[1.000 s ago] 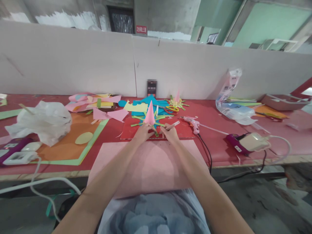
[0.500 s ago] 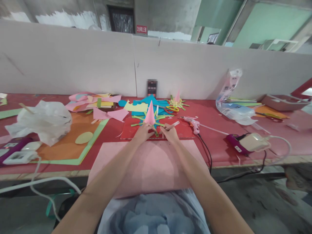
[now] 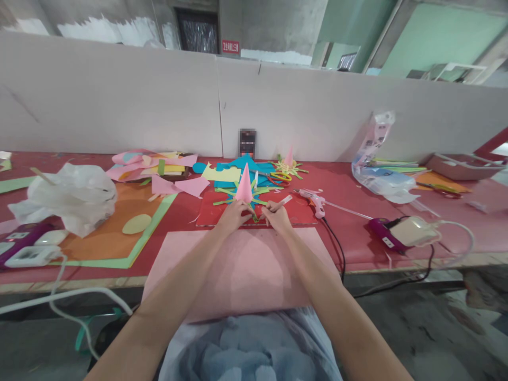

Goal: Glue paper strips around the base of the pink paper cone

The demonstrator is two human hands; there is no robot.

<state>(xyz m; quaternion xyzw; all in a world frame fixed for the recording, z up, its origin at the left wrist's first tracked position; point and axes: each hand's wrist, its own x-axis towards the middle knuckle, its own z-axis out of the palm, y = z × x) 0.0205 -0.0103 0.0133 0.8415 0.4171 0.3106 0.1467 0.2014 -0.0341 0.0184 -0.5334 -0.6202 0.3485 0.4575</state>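
Observation:
A pink paper cone (image 3: 245, 186) stands upright on a blue paper base with green paper strips (image 3: 222, 202) fanning out around it. This piece rests on a red board (image 3: 305, 211). My left hand (image 3: 235, 214) is closed at the near side of the cone, its fingertips pinching one of the green strips. My right hand (image 3: 275, 216) grips a pen (image 3: 286, 200), whose light end sticks up to the right. The pen's tip is low beside the same near strip; whether it touches the paper I cannot tell.
A pink glue gun (image 3: 317, 205) lies right of the board, its black cord running down. Scissors (image 3: 281, 178) and a second cone piece (image 3: 289, 161) are behind. Paper scraps (image 3: 174, 186) and a plastic bag (image 3: 75, 196) lie left; a power strip (image 3: 389, 234) is at right.
My right hand and the pen have tilted very slightly. The left hand, the cone piece and everything around look the same.

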